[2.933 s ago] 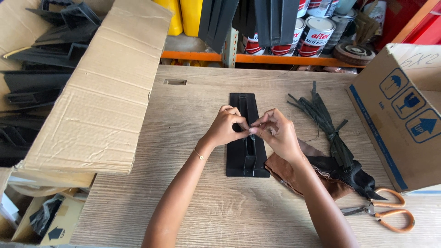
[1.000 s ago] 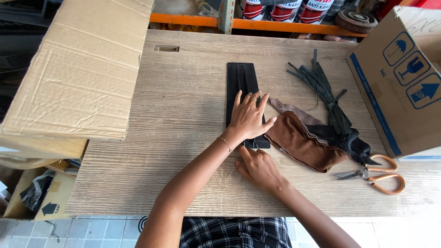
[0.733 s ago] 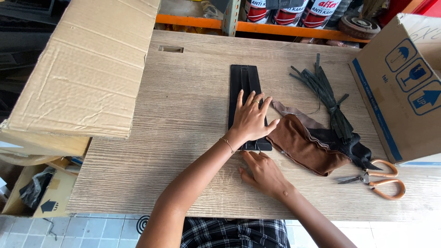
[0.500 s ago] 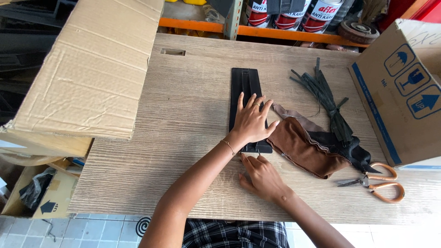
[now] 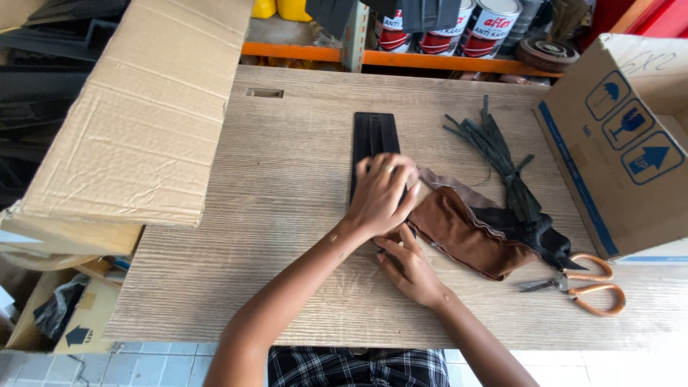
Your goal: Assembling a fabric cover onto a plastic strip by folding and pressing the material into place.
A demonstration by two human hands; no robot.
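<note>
The black strip (image 5: 375,136), long and flat, lies lengthwise mid-counter, its far end bare, its near end under the left hand (image 5: 380,195). That hand is spread flat, palm down, pressing the strip's near half w/ fingers loosely fanned; it grips nothing, just pins. The right hand (image 5: 410,266) sits just nearer than the strip's near end, fingers half curled w/ tips at the strip's bottom edge. Whether it pinches anything there I can't tell, since the left hand covers the spot.

Right of the strip, touching its near end or almost, lies a brown leather piece (image 5: 466,233), w/ a pale scrap (image 5: 450,183) poking out at its far side. Further right of the strip: a tied bundle of dark straps (image 5: 502,161) and black leather (image 5: 541,236) beside the brown. Well right of the strip and nearer the front edge, orange-handled scissors (image 5: 577,283), blades partly open and aimed back toward the strip. Cardboard boxes flank it: a marked box (image 5: 623,150) far right, a big flap (image 5: 143,122) left.

Risks, as I judge them: flat-palm pressure alone may let the strip skid on the smooth counter (image 5: 287,186) if the right hand tugs its end. Brown leather crowding the near end could get caught under the strip. Open scissor blades near the right forearm's sweep could nick it.
</note>
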